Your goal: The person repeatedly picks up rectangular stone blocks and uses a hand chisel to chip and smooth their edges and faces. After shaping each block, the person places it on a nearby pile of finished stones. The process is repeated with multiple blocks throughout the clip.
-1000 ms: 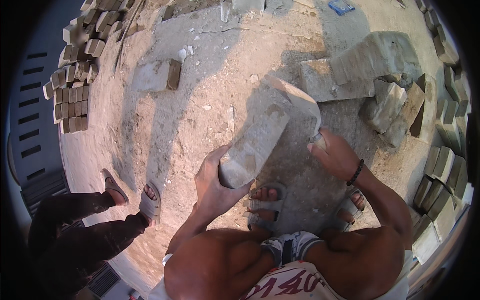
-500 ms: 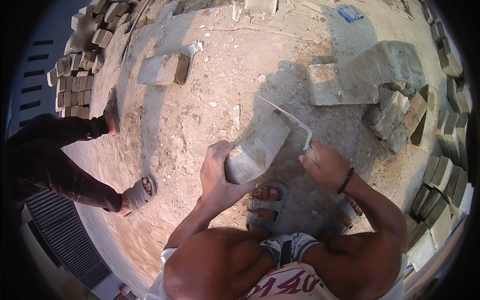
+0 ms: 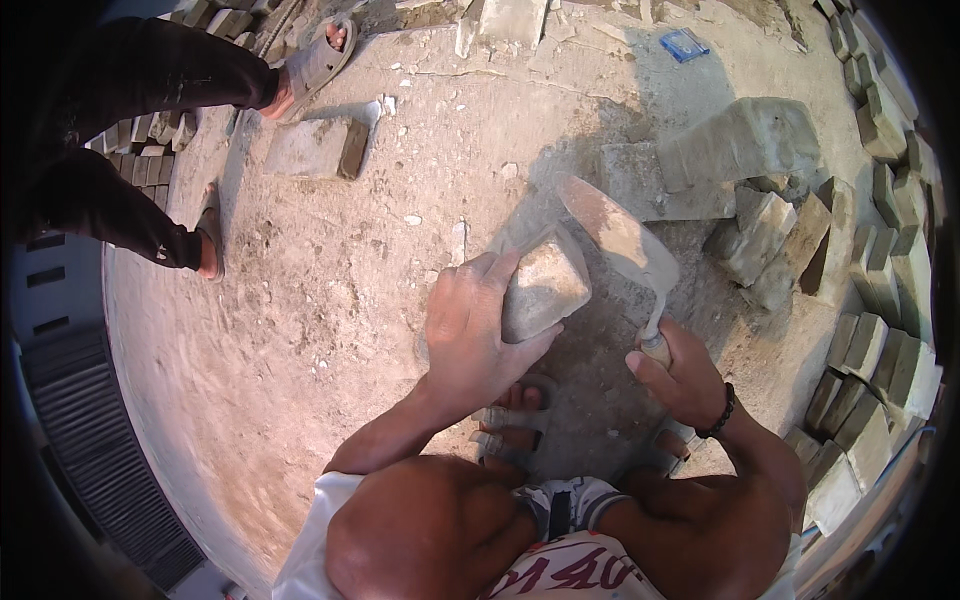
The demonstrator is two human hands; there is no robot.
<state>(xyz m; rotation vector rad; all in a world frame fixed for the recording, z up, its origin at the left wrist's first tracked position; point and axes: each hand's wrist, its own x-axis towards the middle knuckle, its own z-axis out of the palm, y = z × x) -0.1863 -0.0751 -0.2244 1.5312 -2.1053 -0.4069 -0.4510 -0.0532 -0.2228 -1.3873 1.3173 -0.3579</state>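
One grey block (image 3: pixel 545 285) sits in the left hand (image 3: pixel 470 315), which is partly open around it: the fingers lie along its left side and the thumb reaches across below its near end. The block tilts, its near end turned up toward the head; whether its far end touches the ground (image 3: pixel 300 300) cannot be told.

To the right of that hand, the right hand (image 3: pixel 685 370) is curled closed around the handle (image 3: pixel 655 347) of a trowel (image 3: pixel 620 235). The blade points away from this hand, forward and to the left, just beside the block with a gap showing between them. Pale brown patches mark its face. A dark beaded bracelet (image 3: pixel 722 412) circles the wrist behind the right hand.

Ahead of the right hand and to its right lie broken chunks (image 3: pixel 765 235), with a broad slab (image 3: pixel 738 145) just beyond them. Farther right of the hand, many blocks (image 3: pixel 870 400) are stacked in rows. Well ahead of it lies a blue packet (image 3: pixel 683 45).

Forward and left of the left hand, a lone block (image 3: pixel 320 147) lies flat; near it, well apart from the hand, stands another person in dark trousers (image 3: pixel 120 205) and sandals (image 3: pixel 325 65).
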